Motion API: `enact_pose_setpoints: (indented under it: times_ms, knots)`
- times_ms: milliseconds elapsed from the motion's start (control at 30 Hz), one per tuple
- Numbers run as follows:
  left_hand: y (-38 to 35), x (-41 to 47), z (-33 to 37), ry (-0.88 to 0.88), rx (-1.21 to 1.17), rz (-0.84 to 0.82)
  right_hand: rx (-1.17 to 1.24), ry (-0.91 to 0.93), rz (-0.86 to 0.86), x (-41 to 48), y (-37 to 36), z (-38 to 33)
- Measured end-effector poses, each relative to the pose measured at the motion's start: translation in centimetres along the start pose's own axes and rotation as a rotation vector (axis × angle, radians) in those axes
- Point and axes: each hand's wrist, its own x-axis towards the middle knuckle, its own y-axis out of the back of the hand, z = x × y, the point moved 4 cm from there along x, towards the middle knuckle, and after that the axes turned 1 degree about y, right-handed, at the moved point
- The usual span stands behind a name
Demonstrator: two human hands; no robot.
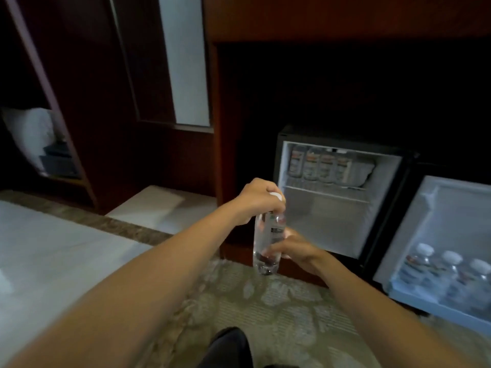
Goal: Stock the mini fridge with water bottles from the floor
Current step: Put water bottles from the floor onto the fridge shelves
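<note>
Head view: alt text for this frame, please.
A person holds a water bottle upright in both hands, left hand gripping its cap, right hand its lower body, before an open mini fridge. Four bottles stand on its top shelf, three more in its door.

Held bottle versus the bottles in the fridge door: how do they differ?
The held bottle is in mid-air, left hand on its cap, right hand lower down; the door bottles stand in the door rack, untouched. The held bottle's cap is mostly covered; the door bottles' white caps show. Both are clear, upright.
</note>
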Motion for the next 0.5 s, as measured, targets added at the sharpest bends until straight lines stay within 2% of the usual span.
enact_pose_setpoints:
  times_ms: [133, 300, 500]
  knots:
    - [-3.7, 4.5, 2.5, -0.044, -0.107, -0.011, 0.038, 0.073, 0.258, 0.4, 5.8, 2.0]
    - [-8.0, 10.3, 4.0, -0.097, -0.177, -0.051, 0.031, 0.051, 0.450, 2.0, 12.5, 4.1]
    - [-12.4, 16.3, 4.2, -0.166, -0.111, -0.159, 0.019, -0.033, 0.466, 4.8, 18.9, 7.0]
